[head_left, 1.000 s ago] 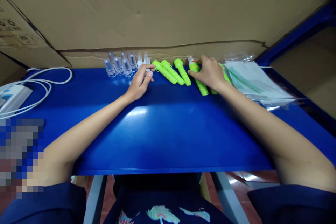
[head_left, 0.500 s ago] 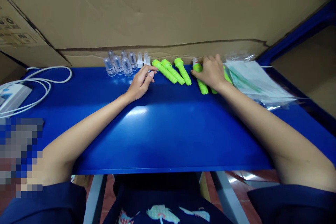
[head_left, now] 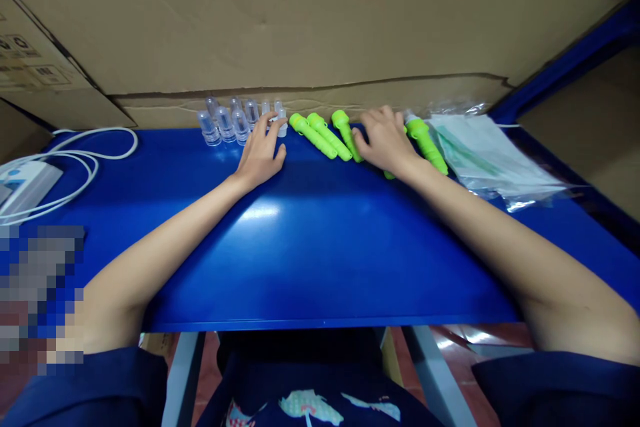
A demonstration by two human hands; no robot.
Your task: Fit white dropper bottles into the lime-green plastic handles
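Note:
My left hand (head_left: 261, 155) hovers at the near side of the clear plastic caps, its fingers spread and nothing visibly held. Behind its fingertips are small translucent nozzle-like pieces (head_left: 283, 124), partly covered. My right hand (head_left: 385, 139) lies over a bright green torch-shaped tube, with only the tube's lower tip showing below the palm. Thumb and fingers are apart, the thumb close to another green torch-shaped tube (head_left: 342, 125). Two more green tubes (head_left: 323, 136) lie side by side between the hands. To the right of my right hand rests a ribbed green tube (head_left: 428, 147).
Several clear domed caps (head_left: 226, 124) stand at the back left. A clear plastic bag with white and green contents (head_left: 487, 150) lies right. White cable (head_left: 95, 167) coils beside a white device (head_left: 33, 180). Cardboard (head_left: 310, 20) walls the back of the blue table (head_left: 320, 260).
My right hand has shifted left, uncovering the rightmost green tube and covering its neighbour. My left hand has moved slightly left, away from the green tubes, with its fingers more spread.

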